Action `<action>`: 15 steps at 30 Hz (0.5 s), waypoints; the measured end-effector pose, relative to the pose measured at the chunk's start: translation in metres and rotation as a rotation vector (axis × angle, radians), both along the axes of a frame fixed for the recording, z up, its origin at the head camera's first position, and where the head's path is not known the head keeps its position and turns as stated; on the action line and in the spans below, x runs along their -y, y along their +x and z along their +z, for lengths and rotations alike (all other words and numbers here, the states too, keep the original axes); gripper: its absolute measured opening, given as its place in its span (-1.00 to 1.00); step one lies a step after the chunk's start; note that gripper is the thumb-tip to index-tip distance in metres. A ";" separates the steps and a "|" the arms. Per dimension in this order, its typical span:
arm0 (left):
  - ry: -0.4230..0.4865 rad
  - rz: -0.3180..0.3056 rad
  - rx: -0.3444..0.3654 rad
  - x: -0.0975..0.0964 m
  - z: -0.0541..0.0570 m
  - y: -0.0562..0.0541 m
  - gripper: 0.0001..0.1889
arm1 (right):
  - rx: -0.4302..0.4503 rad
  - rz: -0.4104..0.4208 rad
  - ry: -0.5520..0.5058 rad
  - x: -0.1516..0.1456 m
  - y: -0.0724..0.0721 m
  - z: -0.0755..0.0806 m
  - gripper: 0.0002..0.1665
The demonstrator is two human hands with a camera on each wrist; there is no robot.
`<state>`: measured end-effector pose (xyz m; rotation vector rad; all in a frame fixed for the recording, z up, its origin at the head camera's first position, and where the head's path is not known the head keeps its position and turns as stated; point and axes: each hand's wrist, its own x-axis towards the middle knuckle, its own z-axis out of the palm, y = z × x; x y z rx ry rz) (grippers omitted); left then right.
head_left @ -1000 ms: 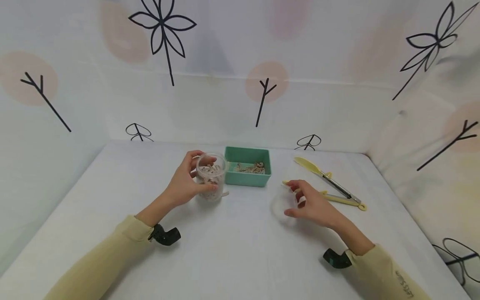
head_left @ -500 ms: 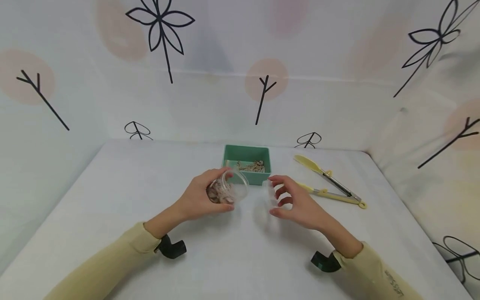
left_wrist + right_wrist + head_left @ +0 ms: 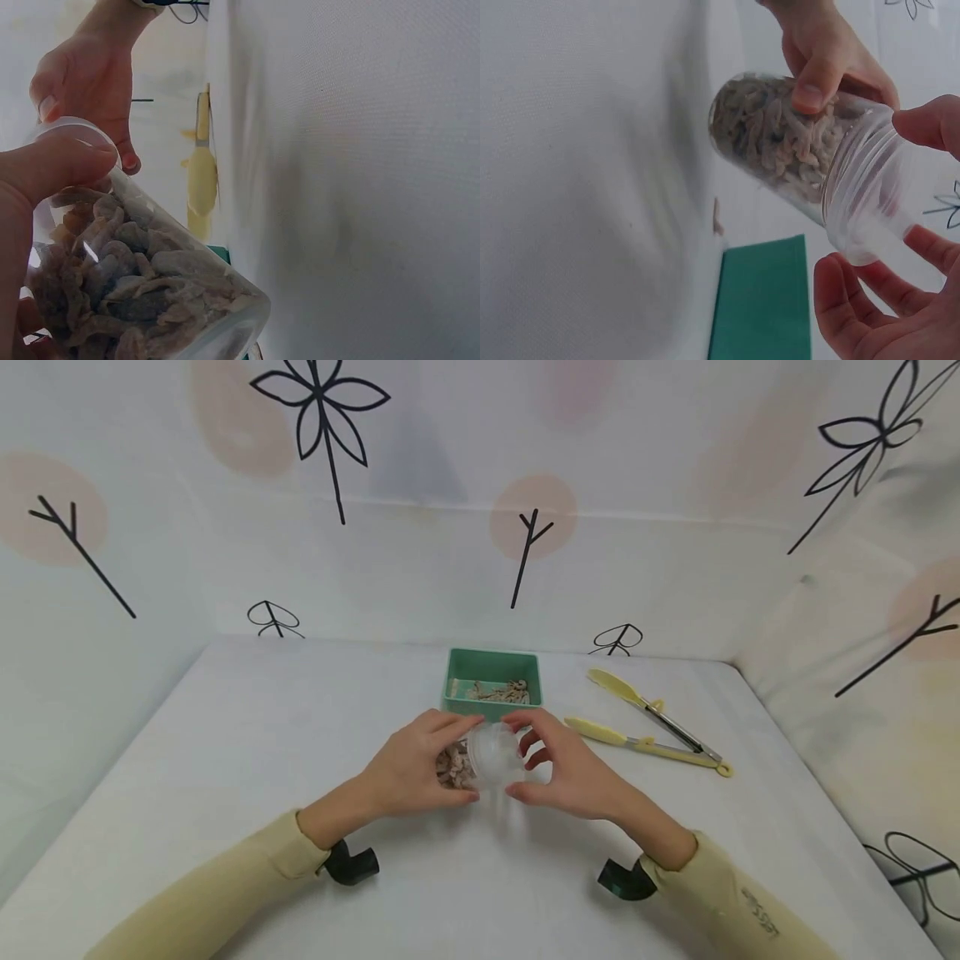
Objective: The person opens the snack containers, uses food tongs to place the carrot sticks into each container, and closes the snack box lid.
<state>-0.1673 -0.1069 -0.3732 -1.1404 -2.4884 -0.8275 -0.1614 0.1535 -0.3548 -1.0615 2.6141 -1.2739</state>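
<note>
My left hand [image 3: 405, 768] grips a clear jar [image 3: 455, 766], its fingers and thumb curled round the side. Brownish-grey dried strips [image 3: 772, 135] fill much of the jar, which leans over with its mouth to the right. In my right hand [image 3: 573, 772], a clear lid [image 3: 498, 753] is held between thumb and fingers. The lid lies against the jar's mouth; whether it is threaded on I cannot tell. In the left wrist view, my left thumb [image 3: 67, 165] lies near the jar's rim.
Just behind the hands stands a green tray [image 3: 465, 668] with some dried strips in it. Yellow-tipped tongs [image 3: 617, 687] lie spread on the white table to the right. One loose strip [image 3: 718, 217] lies near the tray.
My left hand has tipped the jar over and carried it rightward. My right hand has moved left with the lid, and the two now meet in front of the tray.
</note>
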 end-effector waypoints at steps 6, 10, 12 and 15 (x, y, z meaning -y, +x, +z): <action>-0.038 0.001 -0.051 -0.005 0.003 0.003 -0.10 | -0.038 0.001 0.025 0.004 0.002 0.000 -0.11; -0.045 0.002 -0.052 -0.007 0.003 0.004 -0.13 | -0.027 -0.002 0.024 0.005 0.002 -0.001 -0.11; -0.050 0.004 -0.047 -0.008 0.003 0.004 -0.13 | -0.018 -0.004 0.021 0.005 0.003 -0.002 -0.11; -0.063 0.007 -0.036 -0.008 0.004 0.005 -0.13 | -0.010 -0.004 0.015 0.005 0.003 -0.003 -0.11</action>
